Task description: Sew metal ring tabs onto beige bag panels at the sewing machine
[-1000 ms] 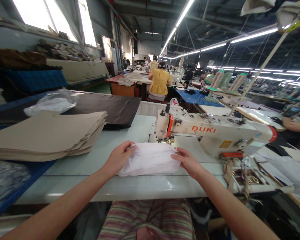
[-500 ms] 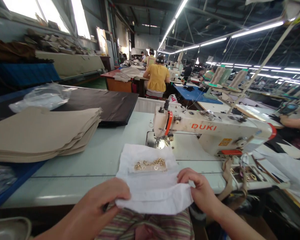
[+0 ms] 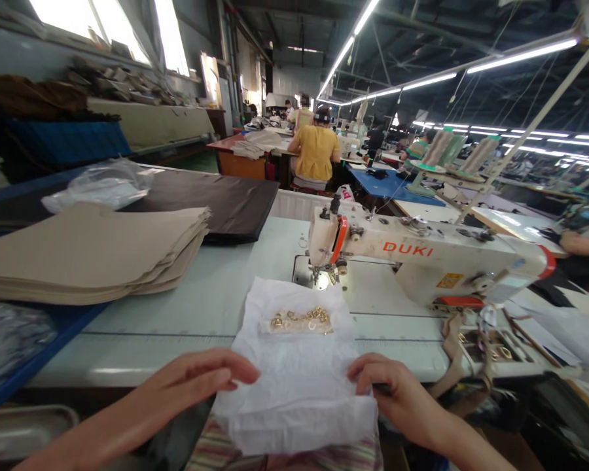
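Note:
A thin white sheet (image 3: pixel 294 376), like tissue paper, lies over the table's front edge, with its folded near end hanging above my lap. On the sheet rests a gold chain (image 3: pixel 307 318) in a clear plastic bag (image 3: pixel 294 327). At the sheet's left edge is my left hand (image 3: pixel 203 371), fingers stretched out and holding nothing. My right hand (image 3: pixel 397 391) is at the right edge, its fingers loosely bent and touching the sheet; the thumb is partly hidden. Just beyond the sheet stands a white DUKI sewing machine (image 3: pixel 407 252).
Beige panels (image 3: pixel 93 252) are stacked at left, beside a black sheet (image 3: pixel 226 199) and a clear plastic bag (image 3: pixel 98 186). Right of the machine base, a small tray (image 3: pixel 500 347) holds metal rings. Farther off, a person in yellow (image 3: pixel 315 154) sits at another table.
My left hand has let go of the sheet and opened. The folded near end has dropped lower toward my lap. My right hand has loosened. The view has shifted slightly left.

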Available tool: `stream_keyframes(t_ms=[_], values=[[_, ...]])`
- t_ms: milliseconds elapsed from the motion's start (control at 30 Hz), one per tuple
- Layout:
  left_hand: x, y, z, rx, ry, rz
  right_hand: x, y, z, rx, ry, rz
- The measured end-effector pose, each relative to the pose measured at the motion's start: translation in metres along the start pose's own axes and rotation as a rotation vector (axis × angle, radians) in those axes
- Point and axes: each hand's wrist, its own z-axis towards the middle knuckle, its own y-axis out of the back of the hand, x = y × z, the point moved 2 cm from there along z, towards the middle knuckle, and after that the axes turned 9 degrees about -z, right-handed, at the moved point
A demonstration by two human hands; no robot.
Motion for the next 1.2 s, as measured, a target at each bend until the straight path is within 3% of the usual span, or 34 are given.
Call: stream_keyframes(t_ms=[33, 100, 200, 300, 367, 433, 600, 767, 967, 1200], values=[[-0.002, 0.003, 0.012, 0.026, 0.033, -0.077, 0.002, 0.001, -0.001, 0.029, 0.006, -0.009], [-0.005, 0.007, 0.037, -0.051, 0.027, -0.088, 0.003, 0.005, 0.0, 0.099, 0.01, 0.023], [-0.006, 0.008, 0.068, -0.315, -0.103, 0.131, -0.004, 0.011, 0.008, 0.103, -0.038, 0.172], [-0.001, 0.006, 0.093, -0.483, -0.094, 0.217, -0.02, 0.019, 0.028, -0.194, -0.157, 0.212], [0.004, 0.005, 0.107, -0.484, 0.019, 0.137, -0.029, 0.021, 0.046, -0.381, -0.244, 0.07], [0.009, 0.005, 0.117, -0.442, 0.096, 0.052, -0.034, 0.018, 0.067, -0.442, -0.301, -0.098], [0.016, 0.012, 0.121, -0.427, 0.069, 0.0, -0.026, -0.002, 0.11, -0.397, -0.258, -0.23], [0.026, 0.032, 0.114, -0.54, 0.071, 0.019, -0.008, -0.022, 0.137, -0.397, -0.133, -0.321], [0.03, 0.055, 0.123, -0.663, 0.061, 0.067, 0.004, -0.034, 0.17, -0.441, -0.076, -0.409], [0.025, 0.066, 0.125, -0.8, 0.006, 0.139, 0.012, -0.05, 0.185, -0.503, 0.0, -0.406]])
